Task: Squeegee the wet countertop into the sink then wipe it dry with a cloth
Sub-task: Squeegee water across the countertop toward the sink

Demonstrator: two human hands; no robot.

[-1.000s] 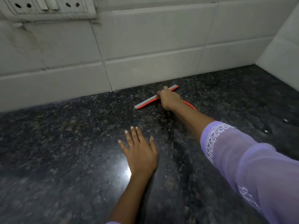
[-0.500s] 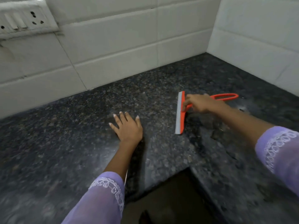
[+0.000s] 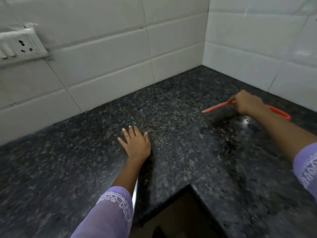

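Right hand (image 3: 247,102), right of frame, had fingers closed round the red squeegee (image 3: 216,107), blade down on wet countertop (image 3: 180,117) near the tiled corner, probably to drag water. Left hand (image 3: 135,143), centre, lay flat, fingers spread, empty, likely bracing. No sink or cloth visible.

Colours on the kitchen corner
Black speckled granite worktop (image 3: 171,117), white wall tiles (image 3: 106,54), orange squeegee (image 3: 216,106), lilac sleeves (image 3: 109,215) with white embroidery.
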